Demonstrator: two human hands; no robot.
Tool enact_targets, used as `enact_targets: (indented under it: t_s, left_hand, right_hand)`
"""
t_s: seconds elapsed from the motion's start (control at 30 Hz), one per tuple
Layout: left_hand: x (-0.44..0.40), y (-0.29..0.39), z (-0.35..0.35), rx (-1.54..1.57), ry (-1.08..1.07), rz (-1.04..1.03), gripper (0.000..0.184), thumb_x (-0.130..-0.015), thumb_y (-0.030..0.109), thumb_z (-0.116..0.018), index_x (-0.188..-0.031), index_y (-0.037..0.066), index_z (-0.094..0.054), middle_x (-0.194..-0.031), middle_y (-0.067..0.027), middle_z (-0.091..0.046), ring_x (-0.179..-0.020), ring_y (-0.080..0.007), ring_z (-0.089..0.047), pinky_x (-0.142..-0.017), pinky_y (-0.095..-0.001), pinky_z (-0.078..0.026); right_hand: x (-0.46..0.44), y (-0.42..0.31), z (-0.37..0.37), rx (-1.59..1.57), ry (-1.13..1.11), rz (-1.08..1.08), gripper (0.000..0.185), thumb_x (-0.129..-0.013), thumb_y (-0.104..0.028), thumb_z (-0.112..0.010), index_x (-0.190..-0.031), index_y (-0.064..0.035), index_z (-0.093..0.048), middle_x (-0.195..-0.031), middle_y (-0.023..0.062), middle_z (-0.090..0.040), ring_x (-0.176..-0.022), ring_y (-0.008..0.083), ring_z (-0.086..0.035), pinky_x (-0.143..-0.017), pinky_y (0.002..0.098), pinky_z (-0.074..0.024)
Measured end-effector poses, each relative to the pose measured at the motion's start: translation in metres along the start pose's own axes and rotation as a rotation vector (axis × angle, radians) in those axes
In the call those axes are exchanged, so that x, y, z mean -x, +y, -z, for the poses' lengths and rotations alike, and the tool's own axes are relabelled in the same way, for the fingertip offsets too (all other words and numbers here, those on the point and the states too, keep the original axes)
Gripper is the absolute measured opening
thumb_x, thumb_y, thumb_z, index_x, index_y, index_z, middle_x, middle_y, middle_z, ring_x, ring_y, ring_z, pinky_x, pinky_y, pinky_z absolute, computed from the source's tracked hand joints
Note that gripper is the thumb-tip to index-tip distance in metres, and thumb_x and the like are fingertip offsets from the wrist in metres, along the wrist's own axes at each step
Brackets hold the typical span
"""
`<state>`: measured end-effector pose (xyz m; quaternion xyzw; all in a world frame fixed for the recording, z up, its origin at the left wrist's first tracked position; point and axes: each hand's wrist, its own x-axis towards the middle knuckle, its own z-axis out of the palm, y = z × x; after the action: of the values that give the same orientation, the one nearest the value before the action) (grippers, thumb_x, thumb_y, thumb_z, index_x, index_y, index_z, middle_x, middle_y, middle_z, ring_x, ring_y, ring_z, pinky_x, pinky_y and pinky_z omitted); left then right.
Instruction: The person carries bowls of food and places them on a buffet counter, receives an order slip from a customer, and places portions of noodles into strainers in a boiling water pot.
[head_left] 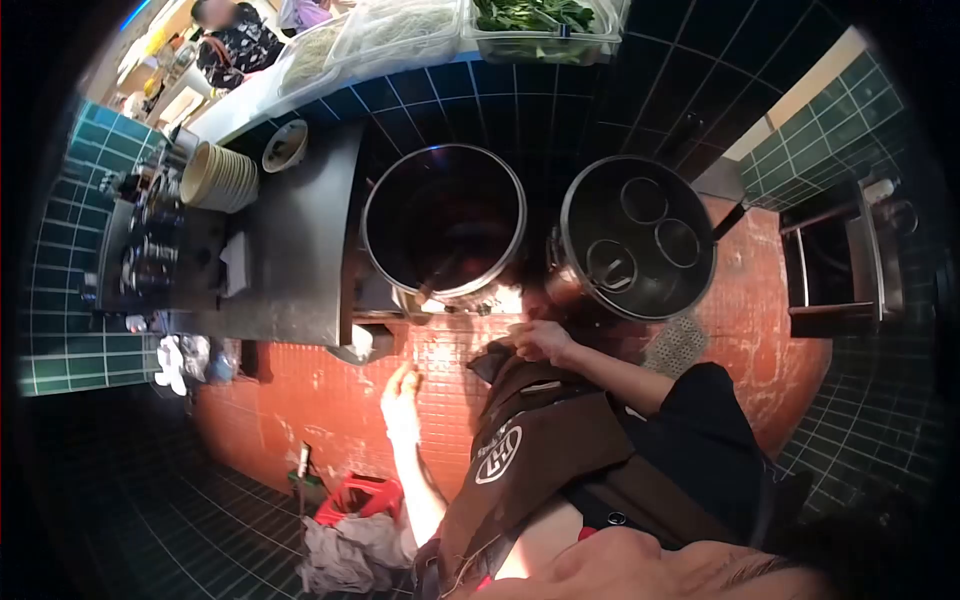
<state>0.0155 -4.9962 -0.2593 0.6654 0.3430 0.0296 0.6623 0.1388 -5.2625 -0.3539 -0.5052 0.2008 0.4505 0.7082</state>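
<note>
My left hand (pixel 400 400) is raised over the red floor, its fingers loosely bent and apart with nothing seen in them. In front of my body, my right hand (pixel 545 342) has its fingers curled at the lower edge of the dark brown apron (pixel 570 440), seemingly gripping the cloth. Ahead of both hands stands a big round pot (pixel 520 205) with a dark inside. To its right, a second large pot (pixel 566 225) contains dark liquid and several round metal rings, one with a handle across it.
A steel counter (pixel 300 240) at the left bears stacked bowls (pixel 220 178) and a single bowl (pixel 286 146). Clear tubs of noodles (pixel 400 35) and leafy greens (pixel 535 18) line the ledge. A person (pixel 235 45) is beyond it. A red crate (pixel 362 492) and perforated mat (pixel 674 348) lie on the floor.
</note>
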Motion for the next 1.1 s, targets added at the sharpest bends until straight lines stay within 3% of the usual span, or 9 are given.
enact_targets:
  t_s: [0.1,0.23,0.43,0.63,0.8,0.87,0.93,1.03,1.1]
  left_hand:
    - [-0.026,0.021,0.005,-0.239,-0.051,-0.119,0.028,-0.089,0.01,-0.056,-0.114,-0.001,-0.058,-0.109,-0.0108,-0.061,-0.092,-0.0166,-0.06,-0.084,-0.0277,-0.049]
    - [-0.077,0.048,0.033,0.067,-0.106,-0.007,0.029,-0.089,0.011,-0.055,-0.115,-0.003,-0.057,-0.105,-0.0101,-0.062,-0.084,-0.0136,-0.06,-0.079,-0.0255,-0.049]
    - [-0.184,0.101,0.055,0.294,-0.014,0.044,0.034,-0.09,0.017,-0.056,-0.12,0.002,-0.051,-0.096,-0.0082,-0.062,-0.081,-0.0147,-0.061,-0.071,-0.0255,-0.051]
    - [-0.286,0.145,0.03,0.325,-0.365,-0.103,0.044,-0.091,0.017,-0.055,-0.13,0.006,-0.039,-0.115,-0.0113,-0.053,-0.093,-0.0215,-0.06,-0.08,-0.0323,-0.051]
    - [-0.363,0.187,0.017,0.502,-0.532,-0.043,0.048,-0.091,0.018,-0.055,-0.132,0.007,-0.035,-0.117,-0.0111,-0.051,-0.097,-0.0239,-0.059,-0.081,-0.0359,-0.051]
    - [-0.384,0.199,0.016,0.497,-0.554,0.03,0.048,-0.091,0.02,-0.054,-0.133,0.008,-0.034,-0.118,-0.0112,-0.05,-0.098,-0.0245,-0.058,-0.082,-0.0365,-0.05]
    - [-0.399,0.208,0.014,0.487,-0.59,0.075,0.049,-0.091,0.023,-0.054,-0.133,0.008,-0.034,-0.119,-0.0113,-0.049,-0.1,-0.025,-0.057,-0.084,-0.0374,-0.049]
    - [-0.419,0.228,0.005,0.483,-0.682,0.086,0.051,-0.091,0.027,-0.055,-0.134,0.009,-0.034,-0.12,-0.0111,-0.047,-0.104,-0.0257,-0.055,-0.086,-0.0389,-0.047]
    - [-0.428,0.242,-0.005,0.503,-0.756,0.101,0.054,-0.09,0.029,-0.056,-0.135,0.01,-0.033,-0.121,-0.0109,-0.047,-0.105,-0.026,-0.054,-0.087,-0.0399,-0.046]
  right_hand:
    - [-0.023,-0.005,-0.005,-0.068,-0.253,0.068,0.01,-0.078,-0.008,-0.058,-0.087,-0.0058,-0.061,-0.063,0.0008,-0.053,-0.051,0.0078,-0.048,-0.045,0.0207,-0.0385]
    - [-0.028,-0.039,-0.039,-0.02,0.059,0.043,0.023,-0.081,-0.009,-0.056,-0.104,-0.0074,-0.062,-0.076,0.0028,-0.062,-0.059,0.0106,-0.057,-0.053,0.0233,-0.0474]
    - [-0.014,-0.111,-0.083,-0.001,0.02,0.232,0.03,-0.086,-0.012,-0.051,-0.115,-0.0041,-0.055,-0.085,0.0034,-0.061,-0.067,0.0113,-0.06,-0.063,0.0268,-0.0518]
    - [-0.037,-0.219,-0.14,-0.074,0.261,0.865,0.022,-0.086,-0.003,-0.049,-0.104,0.0019,-0.06,-0.08,0.0033,-0.059,-0.065,0.0095,-0.056,-0.061,0.0216,-0.0484]
    - [-0.06,-0.372,-0.185,0.637,0.646,1.573,0.018,-0.083,-0.003,-0.053,-0.099,-0.0039,-0.062,-0.072,0.0088,-0.061,-0.065,0.0161,-0.059,-0.062,0.0284,-0.0476]
    - [-0.067,-0.429,-0.191,0.861,0.963,1.63,0.016,-0.082,-0.007,-0.056,-0.098,-0.0066,-0.061,-0.083,0.0149,-0.062,-0.076,0.0307,-0.061,-0.067,0.0372,-0.0484]
    - [-0.079,-0.472,-0.182,0.954,1.194,1.514,0.017,-0.085,-0.014,-0.056,-0.1,-0.0071,-0.06,-0.084,0.0161,-0.062,-0.078,0.0333,-0.06,-0.067,0.0388,-0.0477]
    - [-0.08,-0.467,-0.193,0.701,1.058,1.381,0.019,-0.083,-0.014,-0.056,-0.1,-0.0055,-0.06,-0.083,0.0152,-0.062,-0.077,0.0324,-0.06,-0.07,0.0389,-0.048]
    - [-0.087,-0.44,-0.204,0.965,1.061,1.319,0.026,-0.079,-0.017,-0.062,-0.103,-0.0071,-0.06,-0.095,0.0126,-0.062,-0.087,0.0295,-0.058,-0.08,0.0382,-0.0462]
